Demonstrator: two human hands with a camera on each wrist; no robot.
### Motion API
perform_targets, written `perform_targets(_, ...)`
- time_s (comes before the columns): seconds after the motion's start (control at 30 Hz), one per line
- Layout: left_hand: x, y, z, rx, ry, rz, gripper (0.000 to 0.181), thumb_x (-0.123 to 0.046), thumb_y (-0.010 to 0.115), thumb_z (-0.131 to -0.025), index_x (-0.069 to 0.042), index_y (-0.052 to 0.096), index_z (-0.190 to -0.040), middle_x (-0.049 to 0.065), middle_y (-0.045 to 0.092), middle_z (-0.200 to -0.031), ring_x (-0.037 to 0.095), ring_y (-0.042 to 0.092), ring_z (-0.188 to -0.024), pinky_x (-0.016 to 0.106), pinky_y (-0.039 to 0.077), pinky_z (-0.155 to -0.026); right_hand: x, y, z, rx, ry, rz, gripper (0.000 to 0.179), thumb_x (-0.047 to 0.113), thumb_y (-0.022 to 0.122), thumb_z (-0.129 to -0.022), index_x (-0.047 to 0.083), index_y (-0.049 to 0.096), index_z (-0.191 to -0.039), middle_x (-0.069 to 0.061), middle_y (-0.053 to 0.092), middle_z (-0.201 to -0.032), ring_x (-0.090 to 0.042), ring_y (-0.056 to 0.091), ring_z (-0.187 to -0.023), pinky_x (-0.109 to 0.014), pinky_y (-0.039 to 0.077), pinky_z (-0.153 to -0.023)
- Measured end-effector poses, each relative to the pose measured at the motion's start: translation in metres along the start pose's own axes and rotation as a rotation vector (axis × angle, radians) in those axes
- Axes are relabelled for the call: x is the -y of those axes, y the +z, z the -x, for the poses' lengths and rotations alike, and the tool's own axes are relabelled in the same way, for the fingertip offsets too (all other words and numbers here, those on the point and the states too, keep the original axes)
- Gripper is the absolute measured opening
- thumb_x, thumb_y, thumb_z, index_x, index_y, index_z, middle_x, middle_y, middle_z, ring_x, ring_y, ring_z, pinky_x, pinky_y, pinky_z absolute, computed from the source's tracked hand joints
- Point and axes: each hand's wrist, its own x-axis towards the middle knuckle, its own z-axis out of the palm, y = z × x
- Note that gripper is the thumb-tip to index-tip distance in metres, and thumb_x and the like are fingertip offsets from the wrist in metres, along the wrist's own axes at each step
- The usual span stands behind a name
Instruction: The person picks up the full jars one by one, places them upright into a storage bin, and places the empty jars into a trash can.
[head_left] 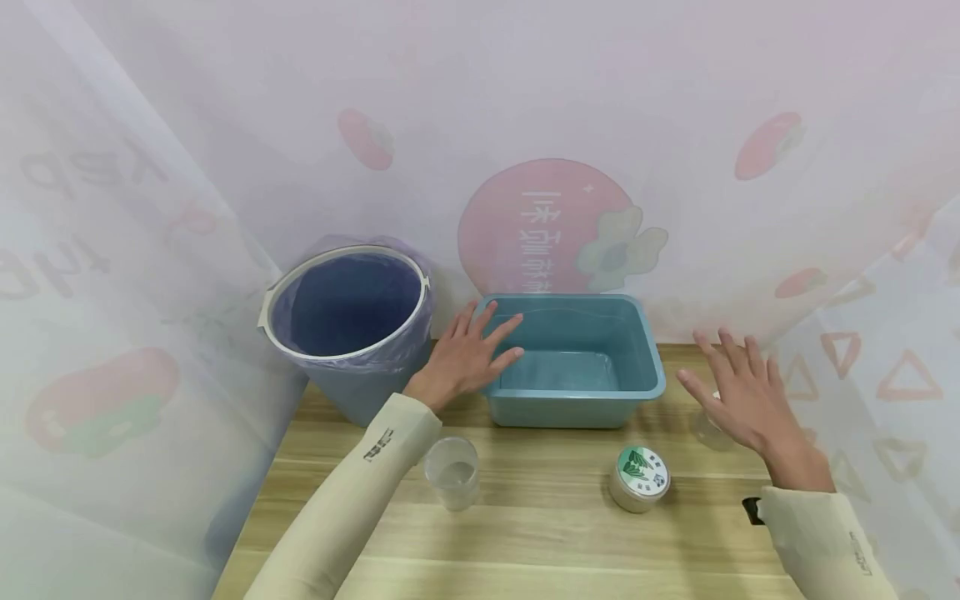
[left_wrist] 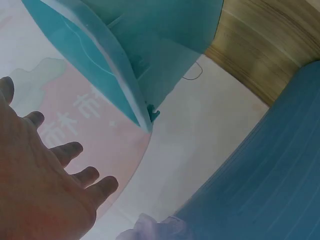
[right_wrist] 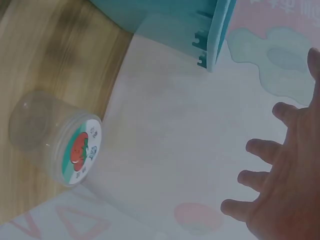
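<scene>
Head view: bin point(head_left: 352, 333) beside basin point(head_left: 573, 358).

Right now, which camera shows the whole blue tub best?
The head view: the blue tub shows whole, open and empty, on the wooden table. The left wrist view shows only its rim and underside; the right wrist view catches just one corner.

Backdrop sheet point(head_left: 675, 125): pink round emblem point(head_left: 543, 229) w/ pale mirrored characters, not readable; faint mirrored lettering on left panel point(head_left: 67, 217), also unreadable. Left sleeve point(head_left: 352, 492): small dark print, too small to read. Round jar lid point(head_left: 642, 471): green/white pic label, text too small. Lying jar point(right_wrist: 55, 142): red/green label, illegible.
</scene>
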Motion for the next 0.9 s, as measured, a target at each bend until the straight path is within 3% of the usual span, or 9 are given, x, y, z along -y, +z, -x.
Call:
perform_targets(0.33,0.008,0.009,0.002,0.011,0.003,0.046,0.067,-0.066,0.033,-0.114,-0.040,0.021,-0.175,0.013,0.010,-0.185,0.045,0.005,-0.170,0.063,0.019,-0.136,0.011,0.018,0.027,-0.012,-0.008,0.019,0.079,0.056,0.047,-0.113,0.016,0.020,-0.176,-0.032,0.014,-0.179,-0.067,0.007,-0.160,-0.088,0.014,-0.117)
perform_targets(0.73,0.018,0.021,0.007,0.003,0.005,0.080,0.068,-0.064,0.037,-0.114,-0.038,0.023,-0.175,0.017,0.014,-0.183,0.048,0.010,-0.169,0.066,0.026,-0.133,0.019,0.036,0.051,-0.027,-0.004,-0.037,0.078,0.053,0.049,-0.114,0.023,0.015,-0.177,-0.030,0.011,-0.180,-0.062,0.001,-0.164,-0.087,0.008,-0.122)
perform_targets(0.9,0.021,0.023,0.010,0.020,-0.005,0.100,0.067,-0.064,0.037,-0.115,-0.038,0.023,-0.175,0.015,0.011,-0.184,0.048,0.008,-0.169,0.068,0.029,-0.131,0.020,0.045,0.061,-0.037,-0.020,-0.039,0.080,0.052,0.054,-0.112,0.019,0.021,-0.176,-0.032,0.016,-0.179,-0.064,0.007,-0.162,-0.084,0.010,-0.125)
